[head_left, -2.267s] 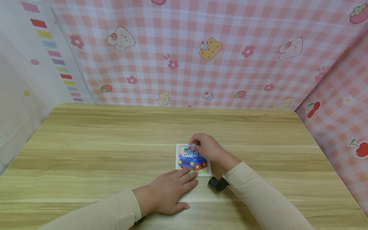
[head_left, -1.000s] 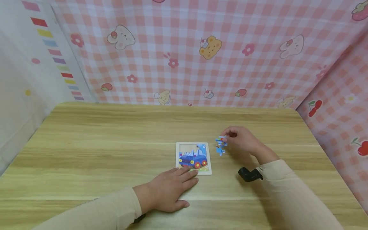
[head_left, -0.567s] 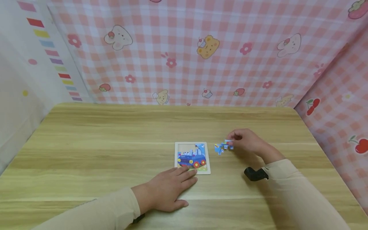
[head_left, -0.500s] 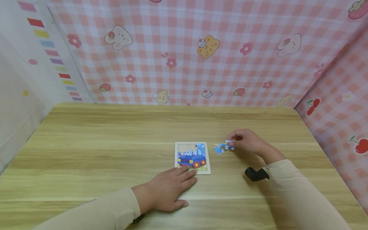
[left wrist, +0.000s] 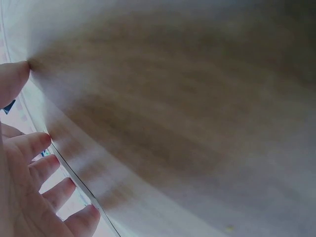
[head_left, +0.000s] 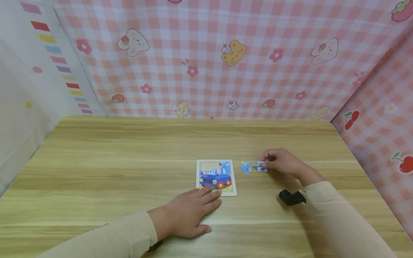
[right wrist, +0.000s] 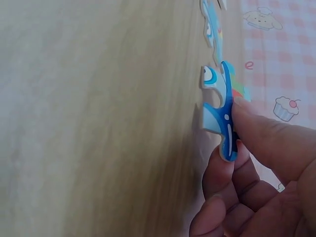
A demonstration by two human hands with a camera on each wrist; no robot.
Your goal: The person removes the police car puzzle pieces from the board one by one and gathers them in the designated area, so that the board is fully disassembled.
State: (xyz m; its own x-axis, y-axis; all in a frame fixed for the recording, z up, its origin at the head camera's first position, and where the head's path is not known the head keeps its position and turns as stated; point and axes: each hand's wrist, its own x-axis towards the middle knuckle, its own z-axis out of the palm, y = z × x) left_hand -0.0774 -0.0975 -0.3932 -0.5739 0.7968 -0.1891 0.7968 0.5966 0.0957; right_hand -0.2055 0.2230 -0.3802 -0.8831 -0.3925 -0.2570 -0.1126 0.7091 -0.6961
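A square jigsaw puzzle (head_left: pixel 215 179) of a blue cartoon car lies in a white frame, its upper left part bare. My left hand (head_left: pixel 190 214) lies flat with straight fingers across the frame's lower edge; in the left wrist view its fingertips (left wrist: pixel 61 192) reach over that edge. Between thumb and fingers my right hand (head_left: pixel 284 163) pinches a blue puzzle piece (right wrist: pixel 224 111), right of the frame and close over the table. Another light blue puzzle piece (head_left: pixel 246 167) lies between the frame and the held piece.
The wooden table (head_left: pixel 113 154) extends to a pink checked cloth (head_left: pixel 206 64) at the back. More patterned cloth (head_left: pixel 380 118) hangs at the right. A black wrist mount (head_left: pixel 292 197) juts from the right sleeve.
My right hand has moved from over the frame to its right, carrying the piece past the other loose piece, lately a little further right and nearer. The left hand has stayed put.
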